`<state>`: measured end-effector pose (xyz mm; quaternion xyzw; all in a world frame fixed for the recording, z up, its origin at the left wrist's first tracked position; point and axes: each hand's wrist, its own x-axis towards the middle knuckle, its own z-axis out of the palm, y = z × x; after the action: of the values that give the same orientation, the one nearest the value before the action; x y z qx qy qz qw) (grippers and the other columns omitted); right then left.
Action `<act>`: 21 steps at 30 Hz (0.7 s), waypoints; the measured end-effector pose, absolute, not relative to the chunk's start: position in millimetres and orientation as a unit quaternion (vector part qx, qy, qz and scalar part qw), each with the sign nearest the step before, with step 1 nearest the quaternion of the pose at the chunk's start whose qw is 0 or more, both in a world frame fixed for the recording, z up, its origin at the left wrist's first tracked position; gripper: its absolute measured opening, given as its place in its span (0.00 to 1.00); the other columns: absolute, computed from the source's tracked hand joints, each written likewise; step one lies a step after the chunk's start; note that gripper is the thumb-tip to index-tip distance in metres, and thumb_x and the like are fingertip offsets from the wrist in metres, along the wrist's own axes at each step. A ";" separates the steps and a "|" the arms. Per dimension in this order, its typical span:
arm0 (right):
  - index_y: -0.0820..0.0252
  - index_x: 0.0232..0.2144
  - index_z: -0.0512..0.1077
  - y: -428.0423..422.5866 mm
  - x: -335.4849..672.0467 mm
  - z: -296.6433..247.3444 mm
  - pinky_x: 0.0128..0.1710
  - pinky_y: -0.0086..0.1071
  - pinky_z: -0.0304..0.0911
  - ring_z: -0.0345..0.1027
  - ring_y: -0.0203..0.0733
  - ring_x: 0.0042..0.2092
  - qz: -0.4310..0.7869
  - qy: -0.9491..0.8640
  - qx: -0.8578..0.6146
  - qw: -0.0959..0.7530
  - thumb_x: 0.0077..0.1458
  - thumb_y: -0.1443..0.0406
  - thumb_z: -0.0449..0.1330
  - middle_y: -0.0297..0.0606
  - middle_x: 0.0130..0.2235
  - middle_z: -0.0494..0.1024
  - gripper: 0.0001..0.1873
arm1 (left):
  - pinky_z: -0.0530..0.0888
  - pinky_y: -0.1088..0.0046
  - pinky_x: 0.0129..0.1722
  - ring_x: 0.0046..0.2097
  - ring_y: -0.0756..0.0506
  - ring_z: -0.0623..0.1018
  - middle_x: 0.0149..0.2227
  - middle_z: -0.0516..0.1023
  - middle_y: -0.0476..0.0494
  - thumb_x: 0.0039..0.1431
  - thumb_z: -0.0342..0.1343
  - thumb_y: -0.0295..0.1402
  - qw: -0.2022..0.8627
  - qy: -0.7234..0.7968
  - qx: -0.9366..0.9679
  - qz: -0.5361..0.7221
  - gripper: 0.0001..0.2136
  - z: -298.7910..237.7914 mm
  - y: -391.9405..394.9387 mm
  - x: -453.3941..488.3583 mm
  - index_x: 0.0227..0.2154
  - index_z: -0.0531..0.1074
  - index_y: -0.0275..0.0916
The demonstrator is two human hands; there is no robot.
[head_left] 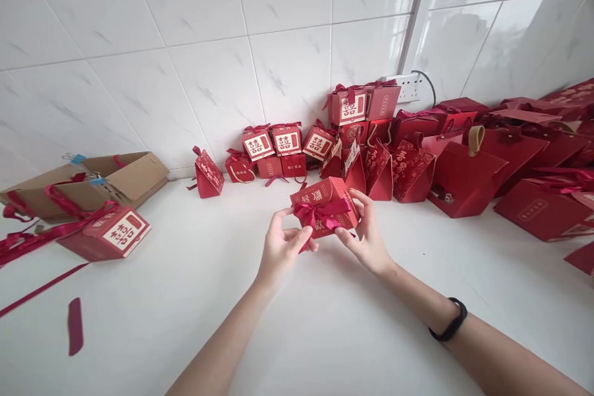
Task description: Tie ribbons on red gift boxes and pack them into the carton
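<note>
Between my two hands is a red gift box (330, 197) with gold lettering, tilted above the white table (297, 322). A dark red ribbon bow (325, 213) is tied across its top. My left hand (284, 241) grips the left end of the box, thumb by the bow. My right hand (366, 238) holds the right end, with its thumb in front and fingers behind. The box's underside is hidden.
Several red gift boxes and bags (413, 167) line the tiled wall. At left are an open cardboard box (134, 179) with clips, a ribboned red box (104, 238), and a ribbon scrap (75, 327). A power socket (408, 88) is behind the stack.
</note>
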<state>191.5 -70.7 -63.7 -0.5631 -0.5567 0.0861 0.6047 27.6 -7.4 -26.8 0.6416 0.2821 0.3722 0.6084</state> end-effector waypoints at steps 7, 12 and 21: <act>0.51 0.55 0.47 -73.3 189.2 -61.9 0.49 0.46 0.63 0.53 0.52 0.59 0.127 -0.546 -0.528 0.637 0.50 0.50 0.58 0.49 0.57 0.56 0.36 | 0.74 0.69 0.27 0.21 0.46 0.76 0.20 0.75 0.50 0.53 0.59 0.37 0.627 0.270 0.660 0.315 0.41 -21.5 -9.0 27.0 0.62 0.39 0.41; 0.53 0.56 0.45 -72.4 191.7 -65.6 0.50 0.50 0.62 0.60 0.52 0.55 0.229 -0.576 -0.509 0.597 0.51 0.51 0.57 0.49 0.53 0.63 0.36 | 0.73 0.68 0.28 0.22 0.45 0.76 0.20 0.75 0.50 0.51 0.59 0.40 0.551 0.309 0.739 0.234 0.35 -18.8 6.4 18.1 0.59 0.51 0.39; 0.54 0.57 0.48 -71.6 184.5 -59.6 0.57 0.47 0.55 0.57 0.49 0.59 0.397 -0.561 -0.501 0.526 0.54 0.52 0.57 0.48 0.60 0.59 0.34 | 0.61 0.54 0.56 0.59 0.33 0.61 0.56 0.60 0.33 0.40 0.66 0.41 0.421 0.365 0.772 0.308 0.48 -40.5 25.8 15.2 0.62 0.45 0.42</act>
<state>184.5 -71.6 -59.6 -0.5011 -0.5605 0.3969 0.5265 15.2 25.8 -40.5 0.7716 0.3648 0.3077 0.4205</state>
